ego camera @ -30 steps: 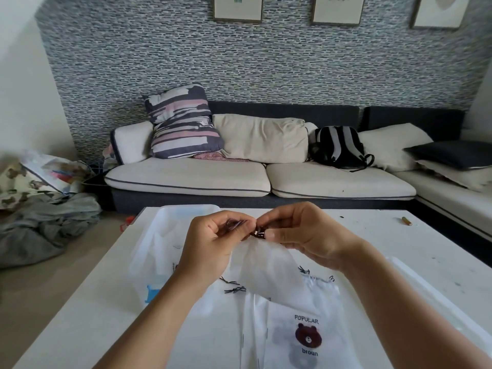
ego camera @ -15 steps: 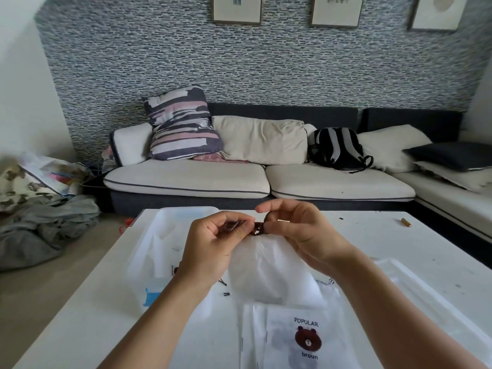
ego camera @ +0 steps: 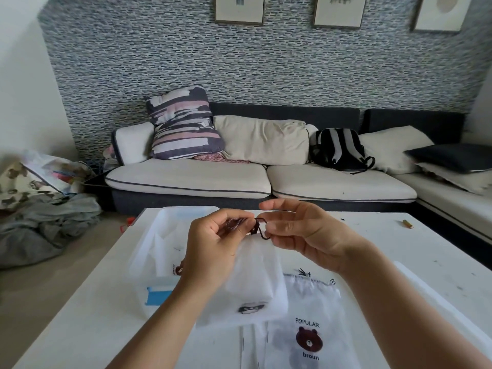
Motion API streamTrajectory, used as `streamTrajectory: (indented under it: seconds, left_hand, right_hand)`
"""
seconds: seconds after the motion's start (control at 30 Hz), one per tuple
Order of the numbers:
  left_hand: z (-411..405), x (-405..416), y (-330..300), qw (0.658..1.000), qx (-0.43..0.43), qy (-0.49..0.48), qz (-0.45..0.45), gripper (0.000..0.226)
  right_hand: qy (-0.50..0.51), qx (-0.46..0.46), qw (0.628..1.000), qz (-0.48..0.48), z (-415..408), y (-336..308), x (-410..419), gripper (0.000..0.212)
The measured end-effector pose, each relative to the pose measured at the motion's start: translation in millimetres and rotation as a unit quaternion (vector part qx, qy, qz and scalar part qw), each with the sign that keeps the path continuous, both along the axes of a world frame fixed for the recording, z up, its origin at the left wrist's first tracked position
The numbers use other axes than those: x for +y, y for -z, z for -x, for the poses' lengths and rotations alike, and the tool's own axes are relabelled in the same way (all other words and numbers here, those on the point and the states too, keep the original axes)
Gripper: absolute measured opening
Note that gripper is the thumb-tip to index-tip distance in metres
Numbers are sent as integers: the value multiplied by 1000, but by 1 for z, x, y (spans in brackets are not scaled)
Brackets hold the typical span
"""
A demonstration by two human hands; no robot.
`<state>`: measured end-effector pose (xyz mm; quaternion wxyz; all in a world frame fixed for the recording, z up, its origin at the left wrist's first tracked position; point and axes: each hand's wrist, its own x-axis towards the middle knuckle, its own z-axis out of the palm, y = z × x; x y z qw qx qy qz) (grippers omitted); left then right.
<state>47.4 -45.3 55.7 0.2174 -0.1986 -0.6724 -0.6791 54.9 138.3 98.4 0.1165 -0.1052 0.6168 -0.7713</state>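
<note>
A white drawstring bag [ego camera: 253, 283] hangs from both my hands above the white table [ego camera: 87, 326]. My left hand [ego camera: 213, 249] pinches the gathered top of the bag and its dark cord. My right hand [ego camera: 300, 233] pinches the dark brown drawstring [ego camera: 259, 229] just to the right, index finger raised. A small dark print shows near the bag's bottom. Another white bag [ego camera: 308, 328], printed with a brown bear and "POPULAR broun", lies flat on the table under my right forearm.
A clear plastic bin [ego camera: 157, 251] with white bags and a blue label stands at the table's left. A clear lid [ego camera: 436, 296] lies at the right. A small brown stick [ego camera: 407, 224] lies far right. Behind is a sofa [ego camera: 261, 179] with pillows and a backpack [ego camera: 339, 150].
The bag has been lifted and hangs longer below my hands. My right hand has opened its upper fingers and pulled a loop of the cord out to the right.
</note>
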Motion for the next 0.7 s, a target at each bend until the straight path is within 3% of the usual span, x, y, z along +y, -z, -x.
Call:
streamTrajectory:
  seconds: [0.17,0.33,0.6,0.7]
  left_hand:
    - [0,-2,0,998,-35,28,-39,8]
    - [-2,-2,-3,995,-58,68,-33,9]
    - [-3,-3,-2,997,-21,69,42,12]
    - [-2,-6,-4,995,-3,68,67,9]
  right_hand:
    - [48,89,985,-140,-2,-2,-11,42]
    - [54,125,966,-219,-6,-8,-12,13]
    - [30,228,892,-388,-2,-7,-4,9]
    - [-6,235,902,-363,-2,-3,-3,6]
